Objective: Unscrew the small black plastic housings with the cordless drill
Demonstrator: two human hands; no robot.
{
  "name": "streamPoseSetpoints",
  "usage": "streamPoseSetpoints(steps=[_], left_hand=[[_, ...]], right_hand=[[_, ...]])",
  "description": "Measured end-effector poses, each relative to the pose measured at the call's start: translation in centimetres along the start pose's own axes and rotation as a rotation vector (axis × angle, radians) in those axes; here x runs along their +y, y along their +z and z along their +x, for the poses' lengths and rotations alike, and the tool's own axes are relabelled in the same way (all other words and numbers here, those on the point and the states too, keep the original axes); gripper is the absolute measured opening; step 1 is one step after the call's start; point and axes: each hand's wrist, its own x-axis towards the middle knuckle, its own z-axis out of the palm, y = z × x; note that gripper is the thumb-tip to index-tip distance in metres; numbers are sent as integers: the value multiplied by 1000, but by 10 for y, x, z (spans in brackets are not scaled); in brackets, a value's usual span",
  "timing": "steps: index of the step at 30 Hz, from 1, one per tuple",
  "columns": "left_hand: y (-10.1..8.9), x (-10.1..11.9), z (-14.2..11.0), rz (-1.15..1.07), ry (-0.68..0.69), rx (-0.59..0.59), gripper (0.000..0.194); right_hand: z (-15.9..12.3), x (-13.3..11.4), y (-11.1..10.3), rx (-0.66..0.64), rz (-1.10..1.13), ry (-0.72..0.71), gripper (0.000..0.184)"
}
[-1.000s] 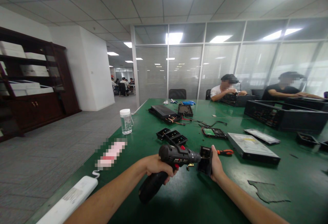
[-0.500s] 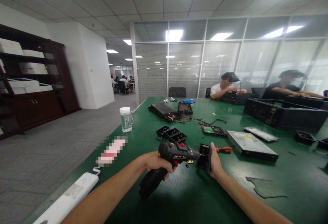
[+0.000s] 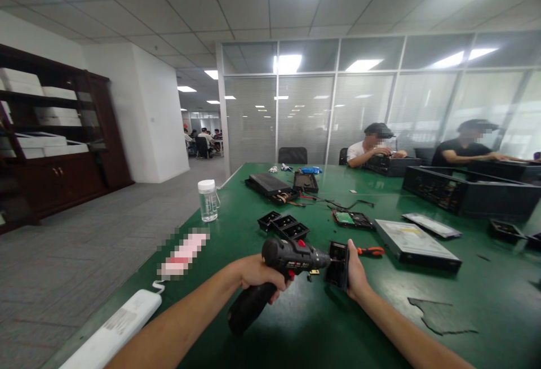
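My left hand (image 3: 256,275) is wrapped round the grip of a black cordless screwdriver (image 3: 279,273) with red accents. Its nose points right, into a small black plastic part (image 3: 338,265) that stands upright on the green table (image 3: 304,329). My right hand (image 3: 356,275) is closed on that part from the right side, thumb up along its edge. An orange-handled tool (image 3: 371,251) lies just behind my right hand.
Black trays (image 3: 283,226), a circuit board (image 3: 353,218), an optical drive (image 3: 414,240), a dark chassis (image 3: 469,191), a water bottle (image 3: 208,200) and a white power strip (image 3: 114,327) sit on the table. Two people work at the far side. The table's left edge runs diagonally.
The view dipped and came back a little. My hands, the screwdriver and the black part keep the same pose.
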Motion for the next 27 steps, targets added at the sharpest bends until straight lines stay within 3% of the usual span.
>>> streamPoseSetpoints(steps=[27], left_hand=[[-1,-1,1,11,17,-29,19]], right_hand=[[-3,-2,2,10,-22,-23,47]])
